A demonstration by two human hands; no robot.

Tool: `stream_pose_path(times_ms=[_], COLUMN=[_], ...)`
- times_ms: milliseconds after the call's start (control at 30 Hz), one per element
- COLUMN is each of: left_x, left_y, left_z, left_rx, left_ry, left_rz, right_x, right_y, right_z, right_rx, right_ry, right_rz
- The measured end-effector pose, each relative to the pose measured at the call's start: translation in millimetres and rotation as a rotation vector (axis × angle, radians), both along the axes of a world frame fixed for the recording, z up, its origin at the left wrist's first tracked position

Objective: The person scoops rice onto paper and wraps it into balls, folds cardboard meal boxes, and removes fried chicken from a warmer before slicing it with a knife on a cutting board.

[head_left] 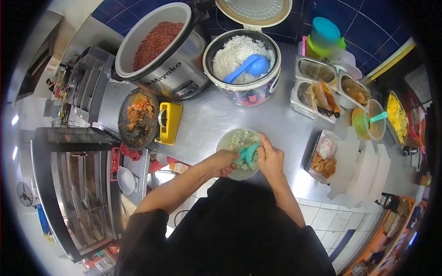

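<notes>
A whitish bowl [223,141] of pale greenish rice [242,138] is at the counter's front edge, close to my body. A teal plastic scoop [251,152] lies in the rice. My left hand [223,162] is closed around the scoop's handle at the bowl's left side. At the right rim, my right hand [270,158] grips the bowl with bent fingers, close to the scoop's blade. Some of its fingers are hidden. Behind the bowl stands an open flowered rice cooker [245,94] of white rice, with a blue scoop [248,69] resting on top.
A Miyako cooker [177,76] holds reddish rice. Left are a stone mortar [126,126] with orange paste and a yellow scale-like box [171,124]. Metal containers [317,69], a takeaway box [311,161] with fried food and folded white cartons [363,175] sit right.
</notes>
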State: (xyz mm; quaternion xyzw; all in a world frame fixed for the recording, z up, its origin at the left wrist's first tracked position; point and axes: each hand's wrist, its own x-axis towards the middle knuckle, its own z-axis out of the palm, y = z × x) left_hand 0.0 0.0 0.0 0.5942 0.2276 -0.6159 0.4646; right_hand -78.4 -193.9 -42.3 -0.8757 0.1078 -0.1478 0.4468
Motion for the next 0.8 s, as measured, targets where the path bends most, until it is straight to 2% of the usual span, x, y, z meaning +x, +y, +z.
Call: stream_pose_path(times_ms=[67, 100, 133, 200, 233, 267, 333, 367, 400, 433, 467, 500, 533, 633, 700, 800], left_x=[-6.8, -21.4, -27.7, -27.6, -17.1, -11.9, -19.1, -23.2, -21.5, -11.9, 4.7, 21.9, 40.8, 118.9, 183.6, 294.1], left_y=[-15.3, 31.1, 23.0, -15.6, -29.1, -40.9, -45.8, -38.2, -27.7, -10.6, 10.7, 34.3, 59.5, 164.6, 245.6, 374.0], left_z=[-26.3, -3.3, -14.0, -35.6, -10.1, 24.1, 58.8, 72.3, 89.3, 100.1, 103.6, 107.2, 109.7, 113.9, 134.6, 130.4], left_rx=[-0.073, 0.107, 0.149, -0.033, -0.021, -0.007, 0.216, 0.162, 0.12, 0.092, 0.06, 0.026, -0.018, -0.011, -0.008, 0.15], left_ry=[0.06, 0.014, -0.046, -0.252, -0.368, -0.466, -0.996, -1.256, -1.39, -1.536, -1.562, -1.586, -1.61, -1.57, -1.454, -1.522], left_rz=[0.175, 0.174, 0.189, -0.081, -0.227, -0.384, -0.72, -0.584, -0.474, -0.357, -0.247, -0.142, -0.041, 0.516, 1.022, 1.28], right_x=[-2.4, -11.8, -10.5, -7.8, -6.8, -11.4, -26.7, -35.6, -46.8, -58.8, -77.0, -116.7, -125.6, -119.2, -104.0, -83.7], right_y=[-12.4, 40.9, 35.6, -12.1, -16.4, -21.1, -28.2, -26.9, -22.8, -20.7, -18.0, -36.0, -25.2, 29.9, 70.0, 123.2], right_z=[2.4, 10.9, 6.5, -12.2, -21.2, -14.2, -5.4, -18.9, -23.0, -25.3, -32.6, -96.3, -104.7, -113.3, -117.6, -116.6], right_rx=[-0.059, 0.135, 0.19, 0.19, 0.186, 0.227, 0.34, 0.497, 0.542, 0.514, 0.525, 0.251, 0.128, 0.043, 0.026, 0.013], right_ry=[0.042, 0.105, 0.144, 0.176, 0.037, 0.088, 0.235, 0.014, -0.033, 0.049, -0.048, -0.095, -0.08, 0.174, 0.338, 0.549], right_rz=[0.01, -0.027, -0.046, -0.074, -0.111, -0.12, -0.257, -0.303, -0.405, -0.608, -0.676, -0.796, -0.858, -0.678, -0.532, -0.371])
